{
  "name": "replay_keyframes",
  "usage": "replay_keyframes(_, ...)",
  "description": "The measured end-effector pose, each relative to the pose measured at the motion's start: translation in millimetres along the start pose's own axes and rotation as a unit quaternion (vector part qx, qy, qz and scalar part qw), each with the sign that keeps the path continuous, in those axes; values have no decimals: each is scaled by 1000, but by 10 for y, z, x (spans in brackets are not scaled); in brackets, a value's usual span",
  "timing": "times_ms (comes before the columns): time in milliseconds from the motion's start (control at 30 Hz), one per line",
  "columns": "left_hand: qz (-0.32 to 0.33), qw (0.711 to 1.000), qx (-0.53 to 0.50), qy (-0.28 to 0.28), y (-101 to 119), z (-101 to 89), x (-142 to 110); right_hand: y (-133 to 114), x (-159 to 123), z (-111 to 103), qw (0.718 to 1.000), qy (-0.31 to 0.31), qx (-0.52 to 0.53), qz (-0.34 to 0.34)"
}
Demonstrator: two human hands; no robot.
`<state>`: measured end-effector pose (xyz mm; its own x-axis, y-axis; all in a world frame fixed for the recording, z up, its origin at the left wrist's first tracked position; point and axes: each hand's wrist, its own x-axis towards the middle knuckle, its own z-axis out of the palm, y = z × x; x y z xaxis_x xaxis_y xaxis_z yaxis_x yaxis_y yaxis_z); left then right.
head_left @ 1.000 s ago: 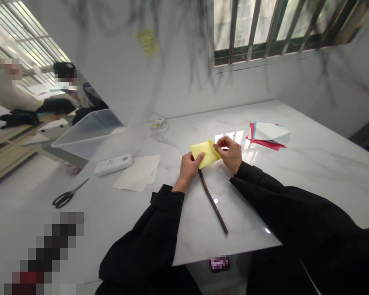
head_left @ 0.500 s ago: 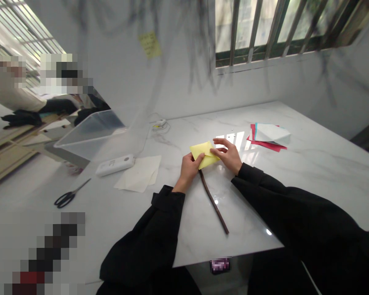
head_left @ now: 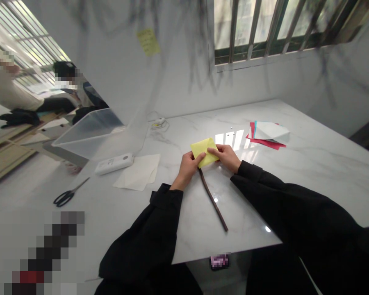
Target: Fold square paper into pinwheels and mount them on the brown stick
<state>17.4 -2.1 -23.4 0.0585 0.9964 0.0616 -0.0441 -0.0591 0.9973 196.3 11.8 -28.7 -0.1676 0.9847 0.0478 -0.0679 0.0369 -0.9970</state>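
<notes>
A folded piece of yellow paper [head_left: 203, 146] is held between both hands over the table, its face toward me. My left hand [head_left: 190, 166] pinches its left lower edge, thumb on the front. My right hand [head_left: 228, 157] grips the right side, thumb on the front and the other fingers behind, partly hidden. Below the paper a thin, slightly bent brown stick [head_left: 213, 200] lies on the table, pointing toward the front edge; its far end is hidden by the paper and left hand.
White paper sheets [head_left: 137, 174] and a white oblong device [head_left: 114, 164] lie left, with black-handled scissors [head_left: 66, 198] farther left. A clear plastic bin [head_left: 86, 133] stands behind them. Red, blue and white papers [head_left: 269, 133] lie back right. People [head_left: 17, 88] sit at the far left.
My right hand's raised fingers have come down and closed on the yellow paper's right side, moving behind it. The left hand keeps its hold. The stick has stayed in place.
</notes>
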Motion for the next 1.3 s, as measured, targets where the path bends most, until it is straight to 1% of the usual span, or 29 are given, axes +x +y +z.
replay_keyframes(300,4,1000,-14,-21,-44,-3,16,-33,-8,5,1000,6,2,-24)
replay_keyframes(433,6,999,-17,-29,-43,-5,16,-41,-8,-14,1000,-9,-6,-21)
replay_keyframes(633,4,999,-14,-31,-19,4,1,-43,-12,-17,1000,-5,-20,-18)
replay_keyframes(767,0,1000,-7,-26,-30,-1,10,-36,-10,-16,999,-5,-37,-26)
replay_keyframes(967,1,1000,-15,-11,-61,-6,23,-22,-7,-13,999,-1,-36,-37)
replay_keyframes(1300,7,1000,-14,-2,-2,27,2,65,14,-27,997,-3,-48,-59)
